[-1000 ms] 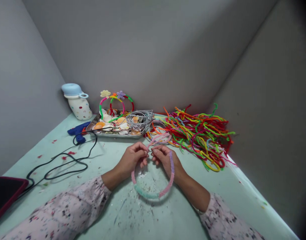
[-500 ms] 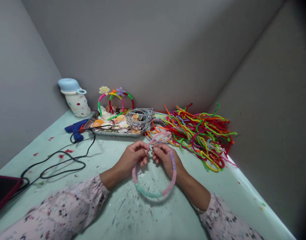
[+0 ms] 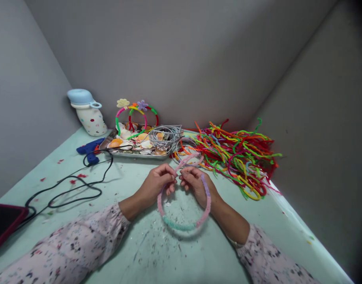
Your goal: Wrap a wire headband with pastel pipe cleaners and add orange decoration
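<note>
Between my hands hangs a hoop (image 3: pixel 181 227) wrapped in pink, mint and lilac pipe cleaner, its lower part just over the tabletop. My left hand (image 3: pixel 160 180) is closed in a pinch at the hoop's top left, where a loose pink pipe cleaner (image 3: pixel 186 159) sticks up and bends to the right. The fingertips of my right hand (image 3: pixel 197 182) are pinched close beside it, by the other side of the top. The lilac part of the hoop passes over this hand. Exactly what lies between the fingertips is small and partly hidden.
Behind my hands stands a metal tray (image 3: pixel 136 157) of shells, two colourful flower hoops (image 3: pixel 131 138) and coiled grey wire (image 3: pixel 165 138). Many pipe cleaners (image 3: pixel 237 154) lie right. Leftward are a blue glue gun (image 3: pixel 92 149), black cord (image 3: pixel 77 201), a bottle (image 3: pixel 92 120) and a dark device (image 3: pixel 6 225).
The loose pink pipe cleaner has shifted slightly, its loop now looking narrower. The hoop has swung a little to the right. Both hands stay in nearly the same pinch.
</note>
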A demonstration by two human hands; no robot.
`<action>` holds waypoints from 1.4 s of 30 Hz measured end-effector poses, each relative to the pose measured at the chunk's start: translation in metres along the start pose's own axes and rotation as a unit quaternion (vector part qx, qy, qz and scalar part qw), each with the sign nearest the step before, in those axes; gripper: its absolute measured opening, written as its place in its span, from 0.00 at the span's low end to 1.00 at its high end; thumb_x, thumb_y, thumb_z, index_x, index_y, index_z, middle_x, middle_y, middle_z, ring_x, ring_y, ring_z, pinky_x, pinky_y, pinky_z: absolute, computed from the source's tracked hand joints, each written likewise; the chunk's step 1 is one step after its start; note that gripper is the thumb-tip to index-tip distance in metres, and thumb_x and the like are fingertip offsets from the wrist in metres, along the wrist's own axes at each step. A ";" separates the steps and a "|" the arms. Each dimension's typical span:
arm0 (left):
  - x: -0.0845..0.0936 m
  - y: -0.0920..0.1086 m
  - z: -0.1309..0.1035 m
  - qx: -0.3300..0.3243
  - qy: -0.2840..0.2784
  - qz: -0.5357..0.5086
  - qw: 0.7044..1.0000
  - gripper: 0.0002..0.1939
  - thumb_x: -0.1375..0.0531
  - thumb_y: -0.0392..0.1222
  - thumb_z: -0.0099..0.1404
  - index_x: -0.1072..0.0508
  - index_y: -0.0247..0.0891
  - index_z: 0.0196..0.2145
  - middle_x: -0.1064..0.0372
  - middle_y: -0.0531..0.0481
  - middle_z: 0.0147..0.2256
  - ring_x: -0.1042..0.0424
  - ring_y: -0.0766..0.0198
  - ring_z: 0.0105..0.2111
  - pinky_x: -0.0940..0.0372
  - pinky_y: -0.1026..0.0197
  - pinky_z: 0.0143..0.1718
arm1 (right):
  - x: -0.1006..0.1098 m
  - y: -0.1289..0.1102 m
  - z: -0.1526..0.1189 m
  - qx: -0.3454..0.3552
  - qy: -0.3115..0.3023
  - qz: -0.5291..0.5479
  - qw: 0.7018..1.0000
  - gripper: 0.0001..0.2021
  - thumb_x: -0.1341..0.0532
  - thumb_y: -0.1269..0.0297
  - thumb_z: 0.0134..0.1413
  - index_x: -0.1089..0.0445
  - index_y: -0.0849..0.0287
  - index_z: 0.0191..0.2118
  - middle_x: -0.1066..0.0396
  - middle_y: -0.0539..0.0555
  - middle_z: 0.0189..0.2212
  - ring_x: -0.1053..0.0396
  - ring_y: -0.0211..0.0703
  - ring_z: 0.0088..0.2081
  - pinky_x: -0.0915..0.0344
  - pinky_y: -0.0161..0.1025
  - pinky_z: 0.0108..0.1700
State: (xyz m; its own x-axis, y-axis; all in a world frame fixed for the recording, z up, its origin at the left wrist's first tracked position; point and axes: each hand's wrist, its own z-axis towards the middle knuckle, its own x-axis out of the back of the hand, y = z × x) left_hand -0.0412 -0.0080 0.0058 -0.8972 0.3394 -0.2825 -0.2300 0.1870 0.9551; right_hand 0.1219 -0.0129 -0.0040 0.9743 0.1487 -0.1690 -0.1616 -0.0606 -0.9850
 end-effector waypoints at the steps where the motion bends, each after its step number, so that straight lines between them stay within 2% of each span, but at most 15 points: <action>1: 0.000 0.000 0.000 -0.002 -0.002 0.003 1.000 0.03 0.43 0.34 0.54 0.34 0.36 0.29 0.32 0.53 0.21 0.37 0.71 0.15 0.42 0.70 0.16 | 0.000 0.001 0.001 0.000 -0.005 0.007 1.000 0.13 0.37 0.56 0.46 0.32 0.60 0.34 0.31 0.48 0.23 0.37 0.32 0.21 0.42 0.31 0.23; 6: -0.001 0.001 -0.002 -0.010 -0.008 0.022 1.000 0.02 0.43 0.35 0.54 0.34 0.36 0.29 0.33 0.55 0.18 0.36 0.71 0.15 0.41 0.70 0.17 | 0.003 0.005 0.003 0.007 -0.022 0.031 0.999 0.12 0.37 0.57 0.47 0.30 0.60 0.34 0.30 0.49 0.26 0.35 0.33 0.24 0.42 0.31 0.23; 18: -0.003 0.006 -0.009 -0.031 -0.018 0.077 0.996 0.02 0.43 0.37 0.56 0.35 0.36 0.28 0.35 0.55 0.15 0.39 0.70 0.13 0.42 0.68 0.15 | 0.002 0.001 -0.002 0.002 -0.044 0.048 0.998 0.12 0.37 0.57 0.48 0.30 0.61 0.35 0.29 0.51 0.27 0.35 0.32 0.23 0.42 0.30 0.23; 29: 0.002 0.007 -0.003 -0.022 -0.035 -0.002 0.999 0.06 0.43 0.38 0.56 0.33 0.36 0.33 0.33 0.53 0.25 0.35 0.71 0.18 0.41 0.69 0.17 | 0.001 0.001 -0.001 -0.009 -0.021 0.011 1.000 0.14 0.39 0.54 0.50 0.31 0.60 0.38 0.31 0.50 0.26 0.35 0.34 0.24 0.40 0.31 0.23; 35: 0.004 0.008 0.000 0.012 -0.021 -0.034 0.999 0.07 0.41 0.38 0.54 0.32 0.35 0.32 0.33 0.53 0.25 0.35 0.72 0.16 0.41 0.70 0.16 | 0.000 0.003 -0.001 -0.012 -0.015 0.017 1.000 0.15 0.40 0.54 0.51 0.33 0.60 0.39 0.31 0.51 0.26 0.35 0.34 0.24 0.40 0.31 0.23; 42: 0.006 0.008 0.002 0.016 -0.029 -0.046 0.998 0.05 0.42 0.36 0.54 0.32 0.35 0.31 0.33 0.53 0.23 0.36 0.72 0.15 0.43 0.71 0.15 | -0.002 -0.001 -0.003 -0.014 -0.020 0.008 1.000 0.14 0.41 0.54 0.53 0.32 0.60 0.39 0.32 0.50 0.26 0.35 0.34 0.24 0.41 0.31 0.24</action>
State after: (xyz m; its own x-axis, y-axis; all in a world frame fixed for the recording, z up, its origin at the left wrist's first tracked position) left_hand -0.0481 -0.0029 0.0116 -0.8493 0.3719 -0.3746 -0.2980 0.2480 0.9218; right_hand 0.1211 -0.0163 -0.0021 0.9645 0.1865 -0.1869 -0.1727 -0.0901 -0.9809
